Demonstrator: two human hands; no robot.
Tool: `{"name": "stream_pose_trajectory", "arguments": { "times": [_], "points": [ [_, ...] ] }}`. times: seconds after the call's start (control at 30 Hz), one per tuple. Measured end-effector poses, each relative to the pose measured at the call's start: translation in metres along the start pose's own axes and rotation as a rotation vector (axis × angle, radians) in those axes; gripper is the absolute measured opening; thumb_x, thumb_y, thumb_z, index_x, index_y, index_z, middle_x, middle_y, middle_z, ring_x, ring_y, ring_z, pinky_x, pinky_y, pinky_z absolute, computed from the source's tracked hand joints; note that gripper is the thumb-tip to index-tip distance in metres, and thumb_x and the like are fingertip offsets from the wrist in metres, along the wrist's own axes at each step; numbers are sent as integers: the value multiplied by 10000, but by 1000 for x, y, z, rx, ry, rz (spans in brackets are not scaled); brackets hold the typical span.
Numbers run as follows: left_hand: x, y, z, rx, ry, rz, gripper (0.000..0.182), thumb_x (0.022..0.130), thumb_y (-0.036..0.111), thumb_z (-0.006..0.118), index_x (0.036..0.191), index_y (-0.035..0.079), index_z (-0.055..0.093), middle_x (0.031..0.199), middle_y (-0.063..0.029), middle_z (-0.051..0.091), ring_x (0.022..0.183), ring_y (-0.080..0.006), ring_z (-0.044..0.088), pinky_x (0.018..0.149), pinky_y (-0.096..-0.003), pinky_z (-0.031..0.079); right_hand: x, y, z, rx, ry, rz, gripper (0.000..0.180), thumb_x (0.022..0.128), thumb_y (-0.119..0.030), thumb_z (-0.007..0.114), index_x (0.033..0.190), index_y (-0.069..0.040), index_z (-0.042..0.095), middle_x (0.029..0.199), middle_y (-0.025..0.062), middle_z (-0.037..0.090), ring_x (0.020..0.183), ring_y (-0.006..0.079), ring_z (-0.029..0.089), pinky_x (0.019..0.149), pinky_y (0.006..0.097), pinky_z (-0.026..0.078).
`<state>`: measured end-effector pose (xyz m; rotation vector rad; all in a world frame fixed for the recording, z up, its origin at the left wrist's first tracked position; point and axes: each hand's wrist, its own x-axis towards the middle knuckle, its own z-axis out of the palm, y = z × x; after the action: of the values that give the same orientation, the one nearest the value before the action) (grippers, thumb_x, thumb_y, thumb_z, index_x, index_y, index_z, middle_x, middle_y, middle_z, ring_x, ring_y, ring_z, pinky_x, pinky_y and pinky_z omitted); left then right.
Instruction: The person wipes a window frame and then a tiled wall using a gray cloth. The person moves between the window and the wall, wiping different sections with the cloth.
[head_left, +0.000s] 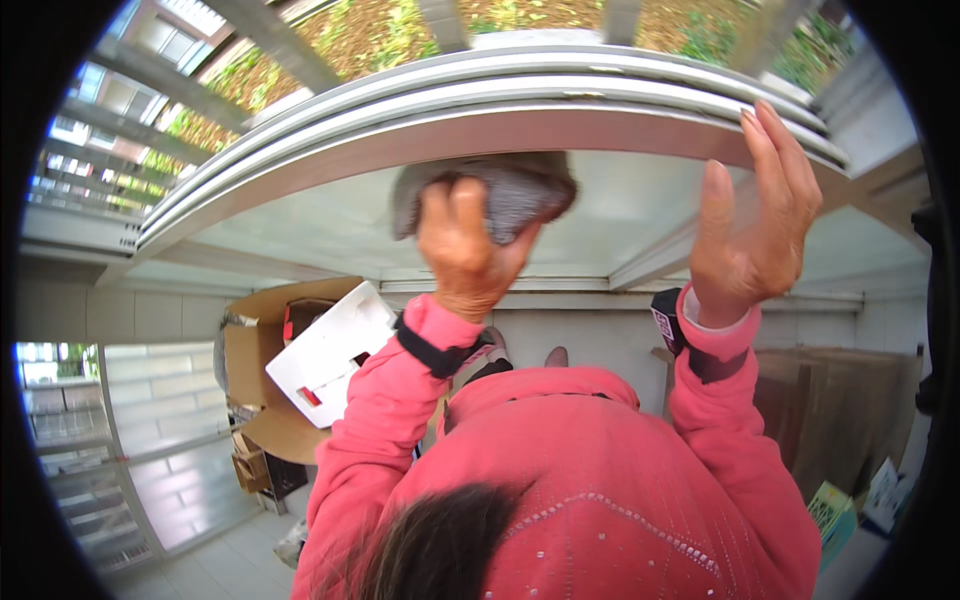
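My left hand (466, 251) is blurred and grips a folded grey cloth (521, 191). The cloth lies against a pale glass panel (622, 202) just below the brownish window rail (517, 135). Part of the cloth's lower side is hidden by my fingers. Raised at the right, my right hand (757, 217) holds nothing, with thumb and fingers spread. Its fingertips overlap the white sliding-window track (637, 94) in the picture; whether they touch it I cannot tell.
Vertical bars (444, 22) stand outside beyond the track. An open cardboard box (247, 352) with a white foam piece (330, 356) sits low at the left. Flattened brown cardboard (832, 420) leans at the right, near a green plastic basket (831, 517).
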<state>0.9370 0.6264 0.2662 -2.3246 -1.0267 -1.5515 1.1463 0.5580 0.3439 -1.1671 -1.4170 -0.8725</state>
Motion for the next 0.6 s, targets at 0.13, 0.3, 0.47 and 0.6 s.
{"name": "stream_pose_trajectory", "arguments": {
  "times": [0.13, 0.3, 0.47, 0.6],
  "points": [
    [2, -4, 2, -27, 34, -27, 705, 573, 220, 900, 1134, 14, 527, 953, -205, 520, 769, -404, 555, 627, -470, 465, 15, -7, 16, 9, -32, -69, 285, 785, -17, 745, 1069, -12, 716, 1045, 110, 720, 981, 276, 655, 896, 368, 495],
    [-3, -35, -15, -9, 60, -53, 719, 558, 207, 906, 1127, 15, 511, 947, -204, 521, 774, -404, 559, 641, -468, 475, 26, -11, 25, 84, -43, -14, 108, 833, 32, 711, 930, -7, 737, 887, 87, 732, 808, 229, 676, 767, 316, 520],
    [-7, -68, -41, 25, 122, -158, 685, 558, 145, 875, 1116, 10, 499, 976, -206, 541, 834, -424, 564, 710, -458, 492, 24, -13, 31, 37, -24, 60, 62, 841, 25, 716, 894, -3, 734, 851, 86, 725, 768, 207, 664, 722, 298, 515],
    [-14, -92, -59, 32, 146, -347, 643, 577, 129, 853, 1101, -6, 507, 974, -206, 548, 863, -425, 568, 753, -448, 494, 21, -12, 34, -9, 8, 93, 34, 850, 12, 722, 880, 4, 736, 825, 86, 722, 739, 183, 654, 690, 280, 512]
  ]
}}
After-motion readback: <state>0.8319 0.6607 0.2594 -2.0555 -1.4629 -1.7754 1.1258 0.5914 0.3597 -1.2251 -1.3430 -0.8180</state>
